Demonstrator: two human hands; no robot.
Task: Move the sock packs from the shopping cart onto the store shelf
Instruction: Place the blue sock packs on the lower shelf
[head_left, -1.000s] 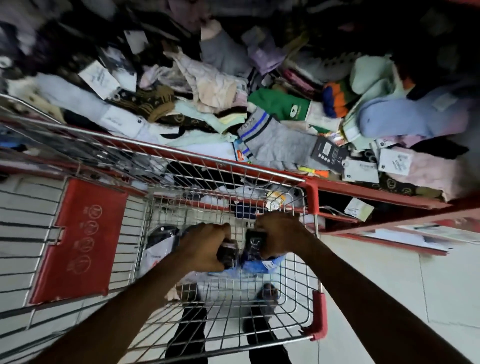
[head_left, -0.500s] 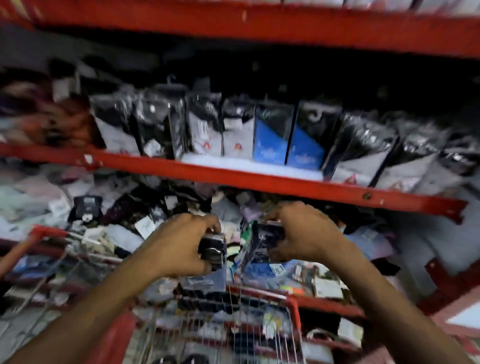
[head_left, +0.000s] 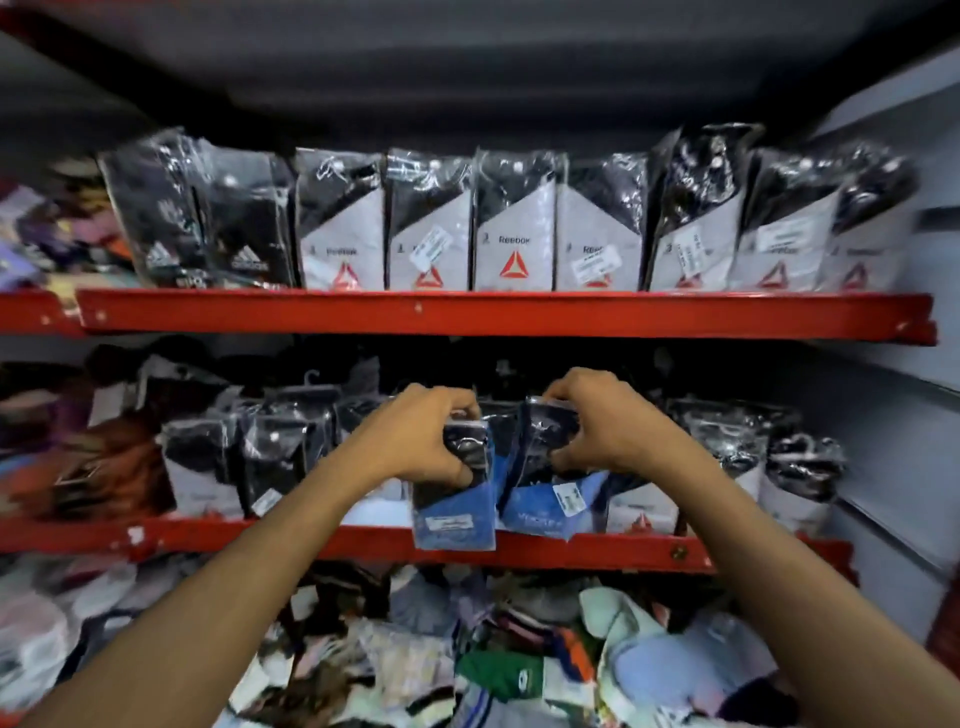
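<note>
My left hand (head_left: 425, 435) grips the top of a blue-and-black sock pack (head_left: 453, 512), whose lower end hangs in front of the red edge of the middle shelf (head_left: 311, 540). My right hand (head_left: 597, 426) grips a second blue-and-black sock pack (head_left: 545, 499), held just over that shelf's edge among the standing packs. The two packs are side by side, almost touching. The shopping cart is out of view.
Grey-and-black sock packs (head_left: 514, 234) stand in a row on the upper red shelf (head_left: 467, 314). More packs (head_left: 737, 447) fill the middle shelf left and right of my hands. Loose coloured socks (head_left: 467, 660) are heaped on the lowest level. A grey side panel (head_left: 893, 364) bounds the right.
Both hands lifted the two packs out of the cart and up to the middle shelf. The view swung upward, and the cart dropped out of sight.
</note>
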